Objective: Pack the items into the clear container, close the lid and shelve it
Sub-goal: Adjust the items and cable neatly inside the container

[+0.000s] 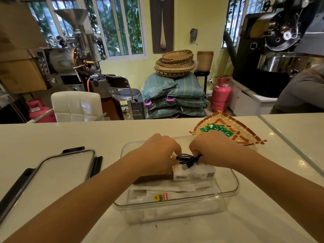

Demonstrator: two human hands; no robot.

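Observation:
The clear container (pixel 234 187) stands on the white counter in front of me. Inside it lie white paper packets, one with a yellow and red label (pixel 160 197), and a white box (pixel 194 173) with a QR code. Both hands are over the container. My left hand (pixel 157 153) and my right hand (pixel 212 148) each pinch an end of a coiled black USB cable (pixel 188 159) just above the white box. The container's lid (pixel 64 166), clear with black clips, lies flat on the counter to the left.
A woven fan-shaped tray (pixel 245 135) with several green sachets (pixel 217 129) sits behind the container at the right. A seam in the counter runs along the right side. Beyond the counter stand a white chair, stools, sacks, baskets, gas cylinders and roasting machines.

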